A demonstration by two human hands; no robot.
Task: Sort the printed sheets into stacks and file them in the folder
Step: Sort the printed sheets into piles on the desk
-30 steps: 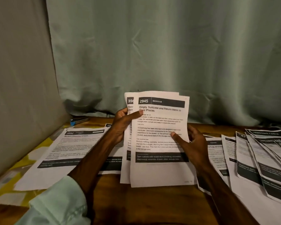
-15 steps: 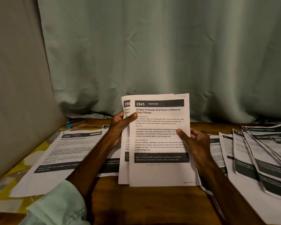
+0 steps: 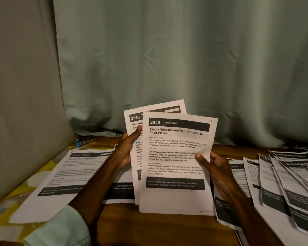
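I hold printed sheets upright over the wooden table [image 3: 149, 228]. My right hand [image 3: 213, 167] pinches the front sheet, numbered 2945 [image 3: 176, 162], at its right edge, thumb on the print. My left hand [image 3: 126, 150] grips the sheets behind it, the top one numbered 3565 [image 3: 134, 119], with the thumb across its left side. The front sheet sits lower and to the right of the ones behind. Sheet 2652 [image 3: 68, 176] lies flat at the left. A fanned pile of printed sheets [image 3: 288, 183] covers the table's right side. No folder is in view.
A blue stapler [image 3: 84, 141] lies at the back left by the wall. A yellow-patterned cloth [image 3: 34, 176] shows under the left sheets. A grey-green curtain [image 3: 185, 59] hangs close behind the table, a panel [image 3: 21, 86] closes the left side.
The front sheet 2945 has slid right and down off the sheets behind, baring the number 3565. My right thumb now lies lower on the page.
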